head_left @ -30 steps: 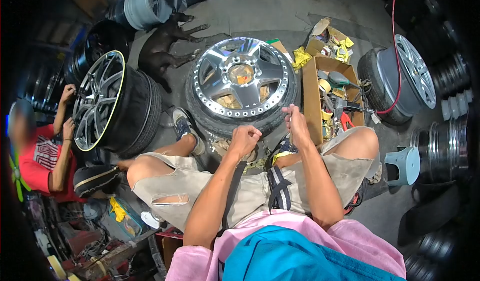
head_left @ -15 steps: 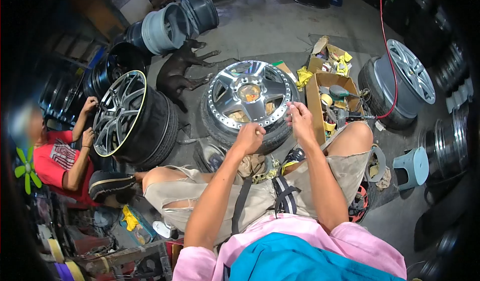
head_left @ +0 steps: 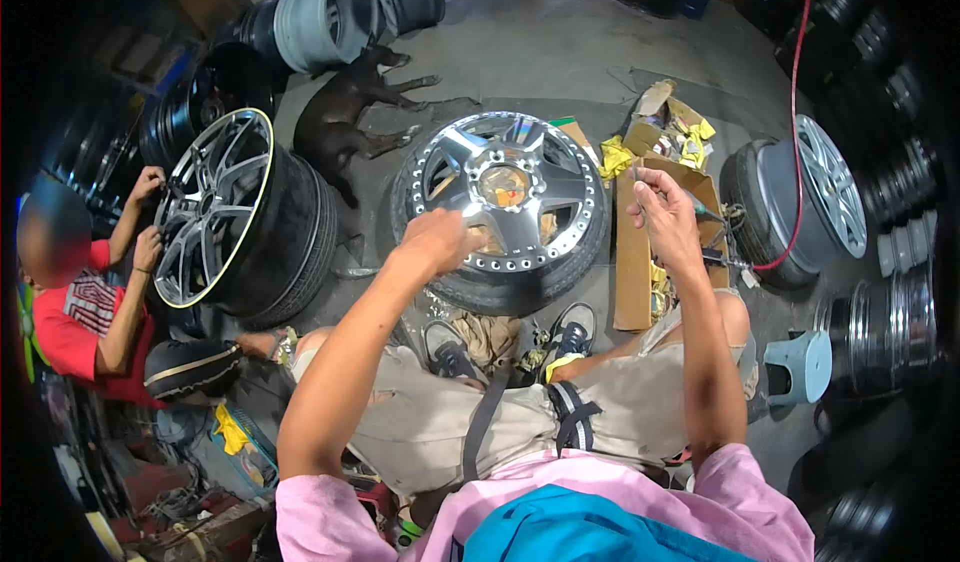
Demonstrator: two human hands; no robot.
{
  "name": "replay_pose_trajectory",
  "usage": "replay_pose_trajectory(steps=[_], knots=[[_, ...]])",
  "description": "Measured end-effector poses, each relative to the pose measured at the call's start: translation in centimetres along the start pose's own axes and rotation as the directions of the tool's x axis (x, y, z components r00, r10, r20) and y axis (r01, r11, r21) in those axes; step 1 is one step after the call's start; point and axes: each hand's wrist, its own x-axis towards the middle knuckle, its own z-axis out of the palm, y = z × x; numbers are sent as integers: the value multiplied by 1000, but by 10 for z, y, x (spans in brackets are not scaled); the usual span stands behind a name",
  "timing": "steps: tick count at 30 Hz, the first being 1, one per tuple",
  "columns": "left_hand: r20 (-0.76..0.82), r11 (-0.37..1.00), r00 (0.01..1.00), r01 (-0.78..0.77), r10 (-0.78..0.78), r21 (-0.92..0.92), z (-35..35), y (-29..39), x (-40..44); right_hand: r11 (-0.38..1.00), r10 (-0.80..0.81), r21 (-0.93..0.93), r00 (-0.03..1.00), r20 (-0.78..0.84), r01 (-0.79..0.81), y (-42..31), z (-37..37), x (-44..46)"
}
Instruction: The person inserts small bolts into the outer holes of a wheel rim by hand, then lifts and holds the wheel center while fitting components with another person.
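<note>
A polished five-spoke rim (head_left: 548, 184) lies face up on a tire (head_left: 490, 292) before my knees. My left hand (head_left: 437, 240) is at the lower left of the rim, its fingers curled in; whatever they may hold is hidden. Over the cardboard box (head_left: 631, 282) right of the tire, my right hand (head_left: 664, 212) is raised with thumb and fingers pinched together. Something small and dark seems to show at its fingertips, too small to name.
On the left a co-worker (head_left: 90, 312) in a red shirt handles another rim (head_left: 215, 207). A dark dog (head_left: 350, 107) lies behind. At right are a wheel (head_left: 800, 202), a red hose (head_left: 797, 112) and a blue stool (head_left: 800, 367).
My hands have moved apart: the left went left and forward over the rim's edge, the right went right and up over the box. My knees have shifted and both shoes now show.
</note>
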Motion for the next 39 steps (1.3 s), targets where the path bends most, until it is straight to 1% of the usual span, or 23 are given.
replay_pose_trajectory(steps=[2, 4, 5, 6, 7, 9, 10, 11, 12, 13, 15, 16, 19, 21, 23, 27, 29, 31, 33, 34, 35, 37, 39], knots=[[157, 988, 984, 66, -88, 141, 24, -45, 8, 998, 38, -59, 995, 91, -32, 2, 7, 23], [182, 976, 979, 59, -97, 208, 30, -72, 0, 975, 103, -212, 976, 192, -61, 3, 16, 44], [195, 960, 976, 37, -94, 276, 35, -81, -1, 975, 114, -210, 972, 204, -70, 4, 22, 53], [323, 972, 923, 165, -212, 167, 25, -77, -1, 963, 99, -268, 960, 261, -26, 5, 28, 62], [334, 971, 916, 176, -223, 165, 30, -84, -2, 947, 86, -322, 945, 316, 22, 7, 34, 70], [169, 976, 961, 219, -218, 13, 41, -99, -3, 952, 134, -306, 928, 349, -22, 18, 48, 78], [188, 973, 955, 230, -228, 12, 45, -111, 6, 917, 47, -384, 923, 381, 112, 28, 53, 80], [63, 970, 973, 227, -223, -81, 51, -126, 18, 861, -35, -448, 907, 419, 240, 37, 59, 79], [-67, 964, 973, 208, -221, -168, 49, -135, 31, 821, -35, -504, 904, 425, 269, 36, 65, 77], [-51, 963, 973, 214, -225, -161, 47, -144, 44, 828, -23, -499, 905, 424, 255, 43, 67, 80], [-187, 854, 905, 269, -383, -445, 45, -159, 67, 827, -77, -489, 917, 392, 278, 56, 67, 87], [-139, 754, 883, 291, -449, -588, 45, -167, 75, 832, -30, -510, 935, 352, 218, 58, 65, 94], [-29, 653, 837, 404, -546, -641, 37, -176, 97, 806, 66, -585, 967, 246, 93, 67, 56, 116], [-75, 667, 836, 375, -544, -644, 45, -180, 107, 744, 94, -662, 967, 238, 91, 77, 48, 126], [-360, 854, 865, 137, -350, -501, 51, -180, 117, 741, 29, -654, 967, 252, 148, 87, 41, 130], [-254, 847, 917, 144, -309, -511, 30, -143, 129, 770, 84, -632, 969, 233, 85, 112, 18, 131], [-233, 955, 965, 45, -117, -294, 24, -128, 128, 767, 393, -585, 913, 105, -263, 107, 10, 127], [-156, 967, 981, 72, -112, -245, 18, -115, 123, 741, 468, -587, 877, 104, -326, 127, -6, 110], [-111, 989, 992, 45, -61, -141, 21, -111, 116, 819, 572, -225, 778, 259, -528, 151, -19, 90], [-107, 989, 993, 38, -54, -145, 21, -109, 113, 730, 680, -159, 687, 254, -664, 152, -16, 83], [-90, 989, 994, 48, -61, -141, 20, -105, 109, 728, 683, -162, 686, 249, -666, 150, -12, 76], [-74, 988, 994, 68, -79, -142, 25, -103, 102, 596, 743, -17, 543, 392, -803, 135, 3, 62], [-174, 990, 984, 11, -36, -144, 36, -105, 98, 566, 752, 26, 529, 393, -824, 131, 15, 53]])
